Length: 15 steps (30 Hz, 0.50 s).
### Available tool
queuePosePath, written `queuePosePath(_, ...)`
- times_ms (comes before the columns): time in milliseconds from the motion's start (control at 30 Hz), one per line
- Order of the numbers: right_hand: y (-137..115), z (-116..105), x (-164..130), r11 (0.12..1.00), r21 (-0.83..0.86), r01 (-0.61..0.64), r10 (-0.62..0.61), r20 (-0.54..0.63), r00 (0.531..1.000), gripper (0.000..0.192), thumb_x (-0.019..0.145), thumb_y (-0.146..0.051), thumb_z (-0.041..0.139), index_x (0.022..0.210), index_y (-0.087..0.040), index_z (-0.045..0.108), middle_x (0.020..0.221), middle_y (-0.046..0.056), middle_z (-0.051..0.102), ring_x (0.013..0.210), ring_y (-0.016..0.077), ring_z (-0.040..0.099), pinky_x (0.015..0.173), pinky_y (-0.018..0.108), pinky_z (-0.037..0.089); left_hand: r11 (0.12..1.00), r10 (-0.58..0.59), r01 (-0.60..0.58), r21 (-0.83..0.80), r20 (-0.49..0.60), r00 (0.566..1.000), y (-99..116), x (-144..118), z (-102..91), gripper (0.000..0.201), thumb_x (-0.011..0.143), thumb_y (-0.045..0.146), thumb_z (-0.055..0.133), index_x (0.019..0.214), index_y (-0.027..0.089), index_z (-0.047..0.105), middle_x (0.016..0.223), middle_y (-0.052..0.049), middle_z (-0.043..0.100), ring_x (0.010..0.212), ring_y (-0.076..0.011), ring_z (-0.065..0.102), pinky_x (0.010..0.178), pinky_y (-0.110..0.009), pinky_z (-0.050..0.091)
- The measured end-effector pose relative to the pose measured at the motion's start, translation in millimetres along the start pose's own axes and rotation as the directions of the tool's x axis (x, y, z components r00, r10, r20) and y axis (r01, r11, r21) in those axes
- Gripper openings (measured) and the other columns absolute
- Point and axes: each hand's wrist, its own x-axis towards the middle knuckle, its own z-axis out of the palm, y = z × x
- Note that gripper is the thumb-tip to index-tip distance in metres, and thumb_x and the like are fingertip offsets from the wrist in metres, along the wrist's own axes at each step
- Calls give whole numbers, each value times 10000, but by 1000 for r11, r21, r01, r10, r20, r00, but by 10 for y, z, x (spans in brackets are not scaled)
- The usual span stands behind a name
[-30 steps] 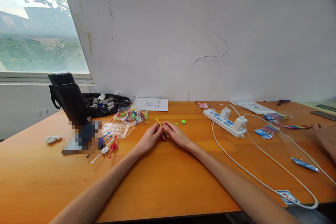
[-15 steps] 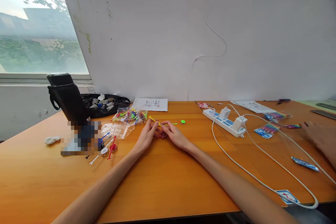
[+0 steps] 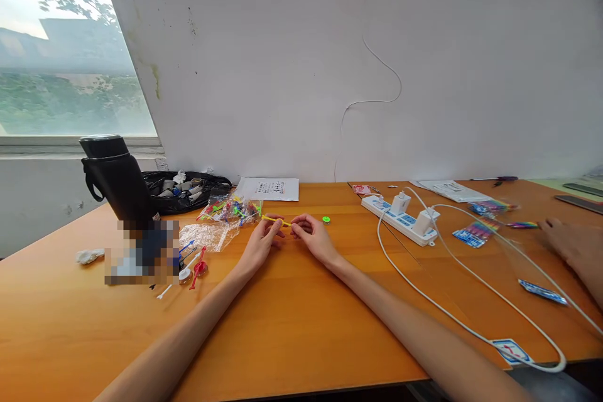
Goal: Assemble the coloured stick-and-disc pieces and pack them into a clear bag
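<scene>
My left hand (image 3: 260,244) pinches a thin yellow plastic arrow (image 3: 277,221) between thumb and fingers. My right hand (image 3: 313,240) is closed at the arrow's right end, its fingertips on it. The arrow lies nearly level between the two hands, just above the table. Beyond my right hand a small green round base (image 3: 326,220) sits on the wood. To the left, a red arrow (image 3: 198,269) leans on its round base, beside a white arrow on a base (image 3: 184,275) and a blue arrow (image 3: 186,246).
Clear bags of coloured pieces (image 3: 230,208) lie behind my left hand. A black bottle (image 3: 117,182) stands left, by a black bag of rubbish (image 3: 188,191). A power strip (image 3: 399,221) with white cables lies right. Another person's hand (image 3: 565,245) is at the far right, near rainbow-coloured packets (image 3: 475,232).
The yellow arrow has turned from slanted to nearly level, and my hands have drawn slightly apart. A green tip that stuck out past my right hand no longer shows.
</scene>
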Motion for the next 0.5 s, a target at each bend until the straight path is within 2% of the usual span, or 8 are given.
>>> queuePosePath(133,-29,-13,24,997,75,-2,10,-110,994,272,797,-417,708,908,-183,622,854,35,663,790,158,639,791,303,526,998,10,-15,66,76,997,18,-13,-4,469,866,580,568,1139,199,596,1088,-77,641,860,-167,627,653,-250,538)
queuePosePath(267,-59,-22,24,996,79,31,-17,-175,984,241,813,-393,695,919,-188,625,865,31,660,801,159,639,795,295,522,989,22,-43,143,150,988,35,-33,3,435,866,523,605,1157,199,624,1112,-78,654,870,-168,627,711,-261,536)
queuePosePath(400,-63,-14,17,995,56,82,-73,-155,985,220,826,-378,692,933,-195,634,880,24,650,783,148,628,774,283,516,975,5,-43,218,175,985,27,-51,14,435,871,486,608,1192,191,621,998,-72,655,863,-178,633,728,-271,535)
queuePosePath(500,-76,7,-1,992,43,116,-111,-102,989,213,853,-385,666,961,-204,641,899,26,655,813,156,638,790,290,517,936,108,-150,318,145,983,27,-63,26,374,880,452,593,1144,194,654,1008,-66,598,852,-163,613,703,-250,519)
